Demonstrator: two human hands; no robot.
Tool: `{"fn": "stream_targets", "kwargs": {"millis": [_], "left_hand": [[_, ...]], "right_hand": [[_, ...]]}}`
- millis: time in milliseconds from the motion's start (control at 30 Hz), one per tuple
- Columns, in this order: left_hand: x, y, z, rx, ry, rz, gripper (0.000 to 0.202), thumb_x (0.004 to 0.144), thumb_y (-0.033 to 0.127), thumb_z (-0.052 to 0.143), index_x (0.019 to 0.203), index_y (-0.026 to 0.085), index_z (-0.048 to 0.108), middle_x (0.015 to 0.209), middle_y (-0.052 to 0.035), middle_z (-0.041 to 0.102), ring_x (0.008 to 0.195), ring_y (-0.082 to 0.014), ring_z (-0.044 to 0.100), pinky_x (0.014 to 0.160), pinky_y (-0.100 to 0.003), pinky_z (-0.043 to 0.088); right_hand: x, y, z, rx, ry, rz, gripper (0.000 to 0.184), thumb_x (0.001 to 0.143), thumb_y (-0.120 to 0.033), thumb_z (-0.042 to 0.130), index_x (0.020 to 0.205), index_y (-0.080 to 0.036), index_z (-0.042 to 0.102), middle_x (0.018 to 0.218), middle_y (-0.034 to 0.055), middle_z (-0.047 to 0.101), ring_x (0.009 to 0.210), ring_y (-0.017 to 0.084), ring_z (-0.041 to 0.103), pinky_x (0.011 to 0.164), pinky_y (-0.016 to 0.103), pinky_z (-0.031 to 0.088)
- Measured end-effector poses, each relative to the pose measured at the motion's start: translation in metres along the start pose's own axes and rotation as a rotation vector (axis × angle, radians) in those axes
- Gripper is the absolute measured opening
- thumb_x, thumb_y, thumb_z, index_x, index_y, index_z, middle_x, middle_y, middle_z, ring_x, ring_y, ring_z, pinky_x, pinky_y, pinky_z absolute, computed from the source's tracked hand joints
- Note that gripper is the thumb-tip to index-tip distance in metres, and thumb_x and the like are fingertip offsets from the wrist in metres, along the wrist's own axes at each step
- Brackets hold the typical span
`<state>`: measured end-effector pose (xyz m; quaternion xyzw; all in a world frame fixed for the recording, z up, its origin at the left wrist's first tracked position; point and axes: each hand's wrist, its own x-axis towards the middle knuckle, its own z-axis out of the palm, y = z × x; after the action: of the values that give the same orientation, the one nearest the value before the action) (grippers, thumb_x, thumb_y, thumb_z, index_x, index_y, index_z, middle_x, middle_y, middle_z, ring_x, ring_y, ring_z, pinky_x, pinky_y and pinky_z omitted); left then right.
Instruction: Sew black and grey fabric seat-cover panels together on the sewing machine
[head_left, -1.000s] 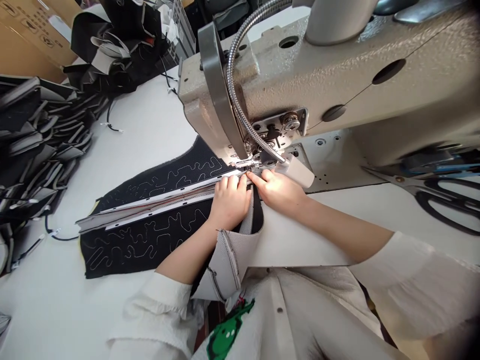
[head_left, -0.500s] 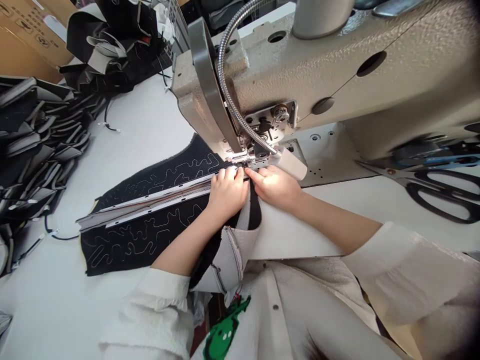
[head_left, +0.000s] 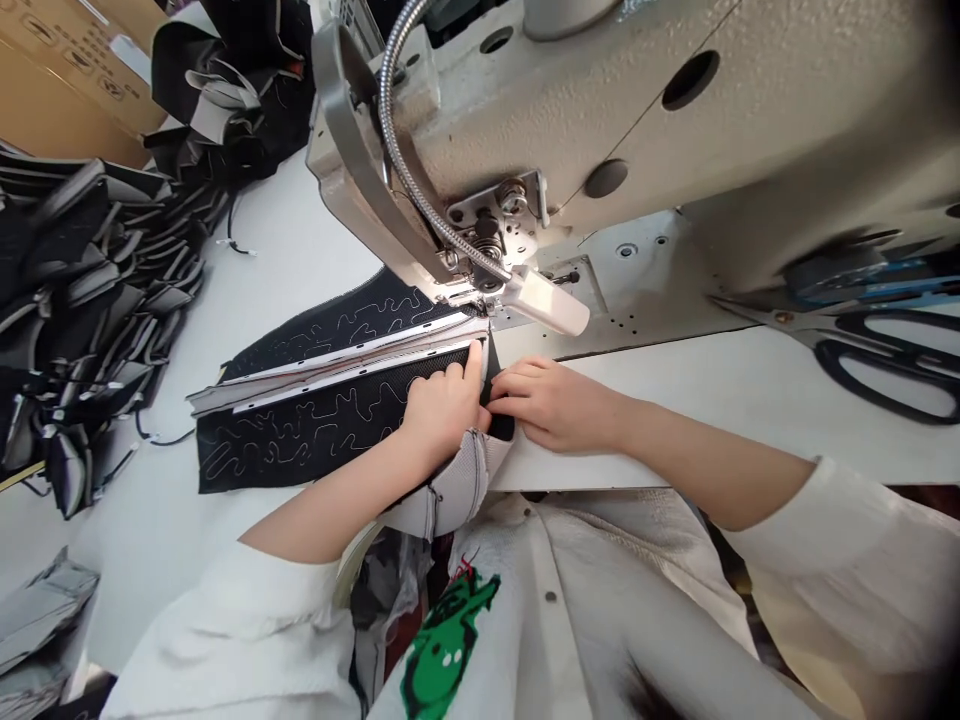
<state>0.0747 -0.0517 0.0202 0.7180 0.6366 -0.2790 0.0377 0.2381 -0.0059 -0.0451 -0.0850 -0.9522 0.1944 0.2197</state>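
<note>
A black quilted fabric panel (head_left: pixel 300 430) with wavy white stitching lies on the white table (head_left: pixel 285 250), a grey seam strip (head_left: pixel 330 365) running along its middle toward the needle area (head_left: pixel 480 290) of a large beige sewing machine (head_left: pixel 600 110). My left hand (head_left: pixel 442 405) presses flat on the panel's right end, fingers closed on the fabric. My right hand (head_left: pixel 551 405) pinches the fabric's edge just right of it, a little in front of the presser foot. A grey mesh part of the piece (head_left: pixel 461 480) hangs off the table edge below my hands.
Piles of black and grey cut pieces (head_left: pixel 82 290) crowd the left side and far back (head_left: pixel 225 90). Large black-handled scissors (head_left: pixel 877 360) lie at right under the machine arm. A flexible metal lamp neck (head_left: pixel 412 190) curves down to the needle. Cardboard boxes (head_left: pixel 67 80) stand at top left.
Both hands have drawn back from the needle toward me, pulling the fabric end with them. The view has shifted, so the machine sits higher and more to the left.
</note>
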Motion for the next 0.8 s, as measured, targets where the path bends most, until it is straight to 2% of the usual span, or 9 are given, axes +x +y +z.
{"fn": "stream_targets", "kwargs": {"millis": [167, 267, 367, 567, 800], "left_hand": [[0.004, -0.013, -0.008, -0.151, -0.106, 0.004, 0.072, 0.084, 0.022, 0.034, 0.15, 0.015, 0.005, 0.104, -0.0141, 0.066, 0.086, -0.0286, 0.066, 0.07, -0.037, 0.049], [0.006, -0.023, -0.013, -0.309, -0.105, 0.06, 0.072, 0.082, 0.019, 0.034, 0.15, 0.018, 0.009, 0.106, -0.0124, 0.068, 0.092, -0.0259, 0.066, 0.074, -0.033, 0.049], [0.008, -0.028, -0.015, -0.403, -0.104, 0.091, 0.072, 0.081, 0.018, 0.035, 0.15, 0.018, 0.014, 0.112, -0.0118, 0.067, 0.095, -0.0237, 0.065, 0.076, -0.03, 0.048], [0.019, -0.028, -0.013, -0.387, -0.083, 0.097, 0.07, 0.081, 0.021, 0.036, 0.149, 0.016, 0.02, 0.123, -0.0118, 0.062, 0.105, -0.0245, 0.061, 0.084, -0.031, 0.047], [0.035, -0.023, -0.018, -0.286, -0.037, 0.039, 0.072, 0.081, 0.021, 0.035, 0.15, 0.015, 0.013, 0.109, -0.0126, 0.068, 0.098, -0.0291, 0.064, 0.078, -0.035, 0.048]], "right_hand": [[0.002, -0.007, 0.008, -0.031, -0.012, -0.107, 0.026, 0.084, -0.017, 0.053, 0.105, -0.022, 0.068, 0.11, 0.0098, 0.06, 0.111, 0.024, 0.049, 0.096, 0.042, 0.037], [0.006, -0.017, 0.021, -0.155, 0.009, -0.104, 0.025, 0.088, -0.015, 0.05, 0.105, -0.021, 0.067, 0.11, 0.0112, 0.06, 0.115, 0.027, 0.046, 0.097, 0.047, 0.035], [0.007, -0.021, 0.028, -0.2, 0.021, -0.099, 0.026, 0.091, -0.014, 0.048, 0.108, -0.022, 0.066, 0.112, 0.0108, 0.06, 0.116, 0.026, 0.046, 0.096, 0.046, 0.038], [0.003, -0.01, 0.026, -0.194, 0.086, -0.063, 0.027, 0.091, -0.012, 0.046, 0.105, -0.02, 0.068, 0.108, 0.0102, 0.062, 0.112, 0.023, 0.05, 0.093, 0.038, 0.045], [0.008, 0.0, 0.019, -0.143, 0.085, -0.003, 0.032, 0.086, -0.01, 0.046, 0.111, -0.013, 0.065, 0.116, 0.0146, 0.059, 0.12, 0.027, 0.046, 0.094, 0.042, 0.046]]}}
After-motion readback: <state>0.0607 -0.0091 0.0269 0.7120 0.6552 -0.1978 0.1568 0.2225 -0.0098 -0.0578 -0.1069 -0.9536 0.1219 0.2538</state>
